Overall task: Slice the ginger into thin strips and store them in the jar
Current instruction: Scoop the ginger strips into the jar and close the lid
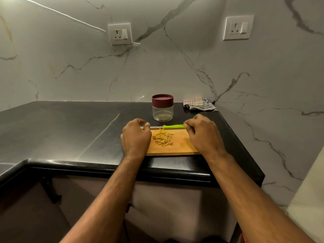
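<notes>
A pile of thin yellow ginger strips lies on a wooden cutting board near the counter's front edge. A knife with a green handle lies flat along the board's far edge, blade pointing left. My right hand pinches the end of the handle with curled fingertips. My left hand rests loosely curled over the board's left end, thumb beside the blade, and hides the blade tip. Just behind the knife stands a clear jar, its maroon lid on.
The black stone counter stretches left and turns a corner toward me. A crumpled striped cloth lies at the back right by the marble wall. The counter's right edge drops off just past my right hand. Two wall sockets sit high above.
</notes>
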